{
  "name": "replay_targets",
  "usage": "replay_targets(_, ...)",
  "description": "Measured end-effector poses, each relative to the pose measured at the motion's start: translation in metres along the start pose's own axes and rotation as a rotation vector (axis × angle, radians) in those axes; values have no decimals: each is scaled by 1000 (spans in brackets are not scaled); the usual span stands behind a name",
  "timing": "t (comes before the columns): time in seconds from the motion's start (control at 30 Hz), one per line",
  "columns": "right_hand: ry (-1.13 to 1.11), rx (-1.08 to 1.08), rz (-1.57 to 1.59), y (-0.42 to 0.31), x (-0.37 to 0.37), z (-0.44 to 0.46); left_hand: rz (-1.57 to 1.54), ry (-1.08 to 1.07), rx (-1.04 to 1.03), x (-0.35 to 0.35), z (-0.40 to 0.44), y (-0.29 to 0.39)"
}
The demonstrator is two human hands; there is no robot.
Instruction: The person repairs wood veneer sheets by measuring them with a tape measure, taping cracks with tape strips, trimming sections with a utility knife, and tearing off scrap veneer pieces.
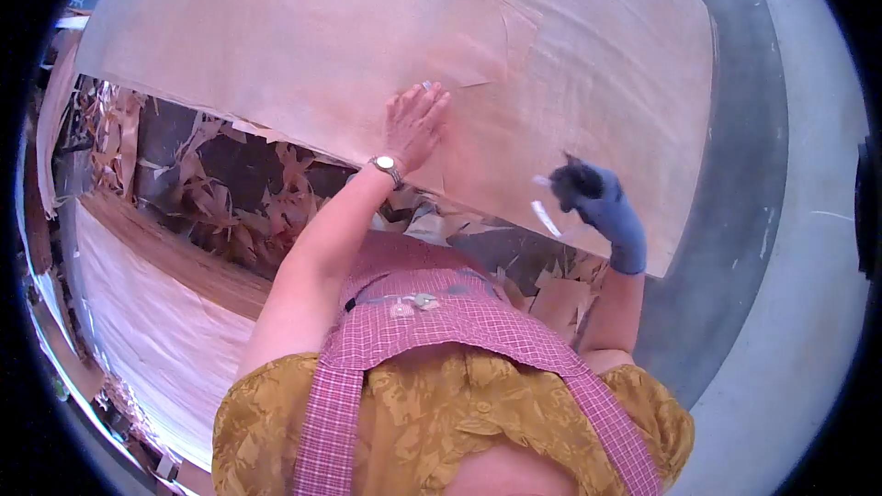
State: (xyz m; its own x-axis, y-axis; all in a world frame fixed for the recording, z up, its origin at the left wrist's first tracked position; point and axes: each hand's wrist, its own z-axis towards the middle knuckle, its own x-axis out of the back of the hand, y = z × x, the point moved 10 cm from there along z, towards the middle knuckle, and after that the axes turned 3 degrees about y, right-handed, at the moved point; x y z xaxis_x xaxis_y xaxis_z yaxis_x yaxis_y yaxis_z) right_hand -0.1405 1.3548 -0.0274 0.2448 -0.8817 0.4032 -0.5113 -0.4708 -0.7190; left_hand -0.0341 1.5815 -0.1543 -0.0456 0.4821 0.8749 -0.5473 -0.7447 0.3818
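My bare left hand (418, 126), with a watch (385, 163) on its wrist, lies flat on a large sheet of wood veneer (303, 37), fingers stretched out. A small pale bit shows at its fingertips; I cannot tell what it is. My right hand (593, 195) wears a blue-grey glove with dark fingers and is held over the sheet's near right part. Its fingers are closed, and a white strip (546, 219) sticks out beside them. Whatever else the glove holds is hidden and blurred. Creases and a torn seam run across the veneer near my left hand.
Torn veneer scraps (262, 179) litter the floor between me and the sheet. Left of me stands another veneer stack (156, 285) with a brown edge. Grey concrete floor (735, 248) runs along the right side.
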Motion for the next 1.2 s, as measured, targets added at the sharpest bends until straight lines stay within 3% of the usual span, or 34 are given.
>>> replay_targets(0.03, -46, 168, 21, -8, -22, 8, -44, 13, 25, 6, 3, -4)
replay_targets(0.1, -212, 152, 220, -6, -79, 32, -128, 37, 77, 18, 4, -13)
replay_targets(0.17, -90, 151, 201, 30, -124, 79, -247, 229, 285, 43, -20, -36)
replay_targets(0.23, 7, 193, -36, 43, -156, 118, -282, 374, 438, 57, -56, -39)
replay_targets(0.3, 194, 231, -244, 55, -162, 130, -263, 61, 238, 24, -87, 5)
replay_targets(0.33, 287, 250, -353, 55, -159, 131, -152, 29, 196, 16, -96, 22)
replay_targets(0.4, 251, 125, -530, 63, -152, 123, 69, -33, 112, 4, -103, 56)
replay_targets(0.47, 249, 100, -629, 70, -146, 120, 59, -79, 109, 3, -106, 60)
replay_targets(0.57, 180, 164, -486, 71, -135, 95, 97, -158, 103, -2, -105, 64)
replay_targets(0.67, -43, -87, 255, 127, -163, 84, 176, -165, 79, -11, -105, 67)
replay_targets(0.77, -44, -151, 55, 155, -182, 62, 218, -143, 38, -17, -103, 65)
replay_targets(0.87, 251, 281, 126, 123, -144, 38, 224, -216, 20, -16, -103, 68)
replay_targets(1.0, 165, 422, 163, 85, -93, 41, 223, -222, -16, -16, -99, 69)
replay_targets(1.13, 251, 203, 501, 91, -54, 98, 176, -255, -66, -20, -98, 64)
replay_targets(1.2, 279, 156, 499, 77, -45, 122, 207, -317, -98, -24, -97, 63)
